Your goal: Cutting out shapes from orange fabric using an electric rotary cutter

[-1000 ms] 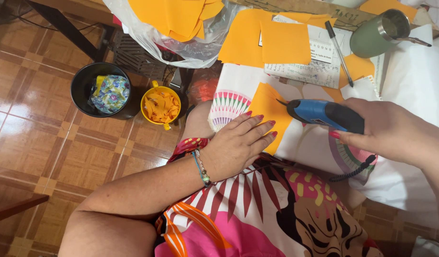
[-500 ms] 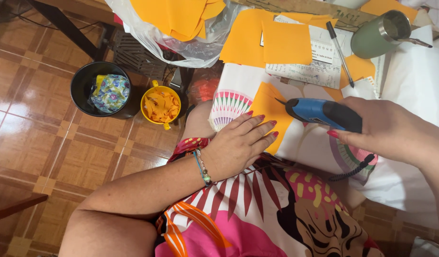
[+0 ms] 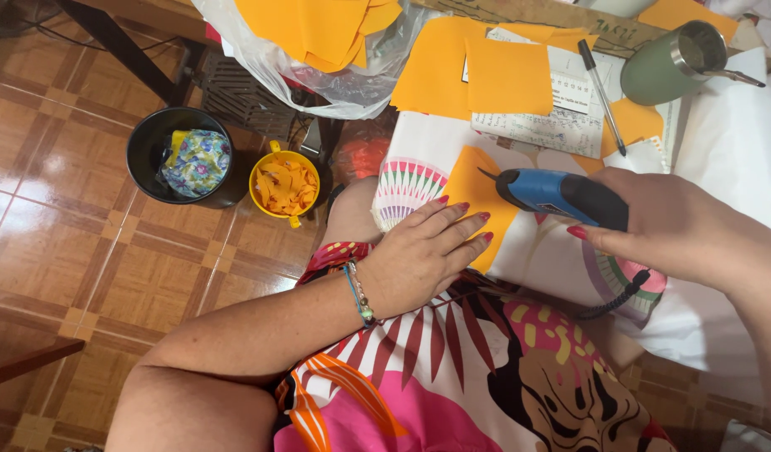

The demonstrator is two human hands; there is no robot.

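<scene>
1. At the far left, on the tiled floor (image 3: 59, 251), stands a black bucket (image 3: 147, 155) holding a flowered cloth (image 3: 197, 161); just beside it is a yellow cup (image 3: 285, 186) full of orange scraps.
2. Above these, a clear plastic bag (image 3: 335, 84) sags with more orange sheets inside.
3. The left hand (image 3: 423, 251) lies open and flat, fingers spread, pressing the lower edge of an orange felt piece (image 3: 477, 188) onto the patterned cloth (image 3: 410, 184) over the lap. A beaded bracelet (image 3: 358, 293) circles the wrist.
4. The orange felt piece sits in the middle, between the two hands, partly under the fingertips of the left.
5. The right hand (image 3: 678, 230) is closed around the back of a blue electric cutter (image 3: 557, 194), whose thin tip touches or nearly touches the upper edge of the felt; a coiled cord (image 3: 615, 297) hangs from it.
6. Judging by this, the step in hand is starting a cut: the piece is pinned, the tool is at its edge.
7. The next move would call for steady downward pressure from the left hand, fingers kept clear of the tip's path.
8. Farther back lie larger orange sheets (image 3: 477, 71), printed paper (image 3: 561, 125), a pen (image 3: 601, 96), and at the right a green metal cup (image 3: 670, 63).
</scene>
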